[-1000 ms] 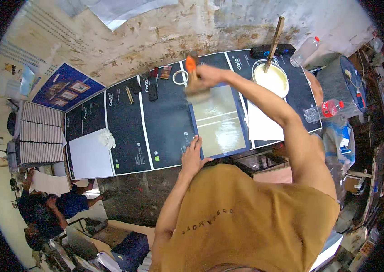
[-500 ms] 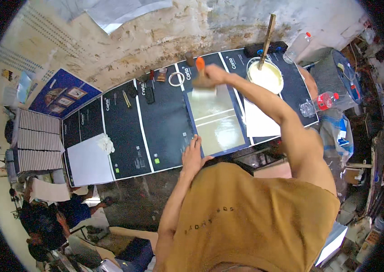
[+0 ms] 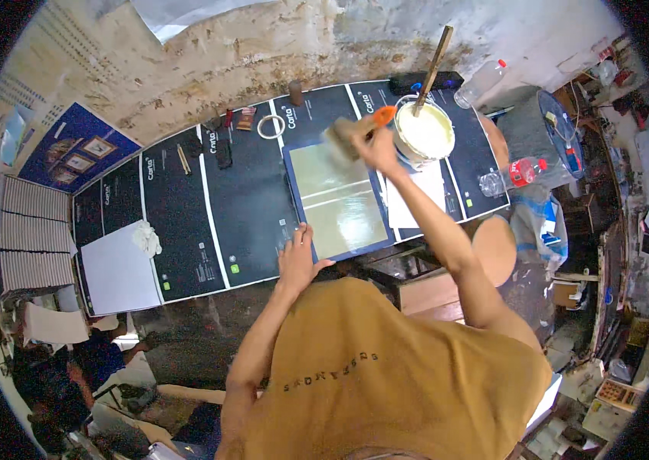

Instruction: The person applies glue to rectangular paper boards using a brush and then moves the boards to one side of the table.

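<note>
My right hand (image 3: 378, 150) grips a wide brush (image 3: 387, 115) by its orange handle. Its bristle end is blurred by motion at the far edge of a flat panel (image 3: 343, 221), which has a grey-beige face, dark blue borders and two pale stripes across it. The near part of that face looks wet and shiny. My left hand (image 3: 299, 257) lies with fingers stretched out at the panel's near left corner. Just right of the brush stands a bucket (image 3: 447, 142) of creamy white paste, a wooden stick (image 3: 433, 69) leaning in it.
White sheets (image 3: 121, 268) with a crumpled cloth (image 3: 146, 239) lie at the table's left; another white sheet (image 3: 416, 201) is under the bucket's near side. A tape ring (image 3: 261, 126) lies at the back. Plastic bottles (image 3: 525, 172) stand right. Another person (image 3: 71, 376) is at lower left.
The brush handle has swung from pointing away to pointing right, and my right hand is nearer the bucket. My left hand keeps its place at the panel's corner. The whole view has shifted.
</note>
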Available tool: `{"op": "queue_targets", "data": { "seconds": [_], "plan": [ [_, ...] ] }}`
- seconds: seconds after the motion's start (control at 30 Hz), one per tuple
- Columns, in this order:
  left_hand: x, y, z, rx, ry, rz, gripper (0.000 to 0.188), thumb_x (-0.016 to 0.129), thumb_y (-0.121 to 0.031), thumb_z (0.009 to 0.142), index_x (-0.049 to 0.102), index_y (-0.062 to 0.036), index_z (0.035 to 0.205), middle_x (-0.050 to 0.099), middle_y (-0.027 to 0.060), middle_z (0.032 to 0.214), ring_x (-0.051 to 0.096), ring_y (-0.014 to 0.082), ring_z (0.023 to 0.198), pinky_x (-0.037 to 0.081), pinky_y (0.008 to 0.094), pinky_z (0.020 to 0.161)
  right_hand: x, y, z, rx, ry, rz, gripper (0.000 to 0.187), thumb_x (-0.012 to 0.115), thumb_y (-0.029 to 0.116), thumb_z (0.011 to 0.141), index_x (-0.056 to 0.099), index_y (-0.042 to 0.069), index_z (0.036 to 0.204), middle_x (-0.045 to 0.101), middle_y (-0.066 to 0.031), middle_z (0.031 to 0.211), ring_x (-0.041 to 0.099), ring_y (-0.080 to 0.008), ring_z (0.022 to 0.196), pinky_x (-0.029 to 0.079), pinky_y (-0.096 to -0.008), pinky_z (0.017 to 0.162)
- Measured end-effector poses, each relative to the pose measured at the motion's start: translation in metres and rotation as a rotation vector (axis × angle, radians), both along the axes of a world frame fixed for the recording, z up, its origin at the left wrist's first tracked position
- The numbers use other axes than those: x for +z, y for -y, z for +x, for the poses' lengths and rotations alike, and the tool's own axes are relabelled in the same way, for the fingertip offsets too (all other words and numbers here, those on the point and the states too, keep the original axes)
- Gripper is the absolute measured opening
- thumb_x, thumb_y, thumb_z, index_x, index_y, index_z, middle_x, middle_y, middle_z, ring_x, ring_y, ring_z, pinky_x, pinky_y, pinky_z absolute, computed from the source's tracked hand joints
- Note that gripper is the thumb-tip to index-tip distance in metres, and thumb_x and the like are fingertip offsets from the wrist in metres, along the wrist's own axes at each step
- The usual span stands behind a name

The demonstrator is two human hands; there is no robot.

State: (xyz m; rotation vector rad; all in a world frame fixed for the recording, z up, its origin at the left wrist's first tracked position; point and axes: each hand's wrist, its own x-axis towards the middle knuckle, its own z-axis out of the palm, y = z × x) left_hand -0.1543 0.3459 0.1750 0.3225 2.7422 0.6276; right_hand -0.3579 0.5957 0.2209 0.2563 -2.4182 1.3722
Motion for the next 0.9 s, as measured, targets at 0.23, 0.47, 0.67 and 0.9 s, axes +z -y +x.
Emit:
{"op": "queue_targets", "data": {
  "seconds": [0.23,0.47,0.67,0.9],
  "plan": [
    [-0.003,0.002,-0.001,-0.047,-0.051,-0.01,0.101,0.077,-0.059,0.074,0.037,-0.0022,0.147,0.038,0.0147,0.153,0.052,0.0374,0.126,0.046,0.0566,0.094,-0.016,-0.062,0.067,-0.277,0.214,0.195,0.039,0.073,0.037,0.088,0.071,-0.001,0.089,0.069,-0.0174,0.073,0.068,-0.0213,0.065,0.052,-0.036,0.06],
    [-0.002,0.005,-0.005,-0.103,-0.066,-0.071,0.098,0.075,-0.059,0.077,0.037,-0.0025,0.147,0.039,0.0137,0.153,0.052,0.0361,0.126,0.046,0.056,0.093,-0.027,0.024,0.139,-0.348,0.409,0.119,0.04,0.074,0.037,0.084,0.069,-0.003,0.086,0.071,-0.0238,0.081,0.074,-0.0293,0.077,0.055,-0.0424,0.069],
    [0.001,0.004,-0.006,-0.133,-0.078,-0.038,0.097,0.074,-0.06,0.079,0.038,0.0005,0.146,0.04,0.0163,0.149,0.049,0.0368,0.13,0.046,0.0566,0.095,0.001,-0.063,0.188,-0.768,0.338,0.208,0.039,0.074,0.033,0.085,0.071,-0.006,0.091,0.074,-0.018,0.08,0.072,-0.0199,0.072,0.056,-0.037,0.065],
    [-0.004,0.011,-0.005,-0.2,-0.13,-0.029,0.094,0.071,-0.058,0.082,0.037,0.0043,0.144,0.038,0.02,0.15,0.051,0.0393,0.125,0.044,0.0598,0.094,-0.003,0.034,0.224,-0.626,0.568,0.08,0.057,0.07,0.047,0.085,0.065,-0.008,0.07,0.063,-0.0282,0.066,0.071,-0.0393,0.069,0.054,-0.0458,0.065]
  ]
}}
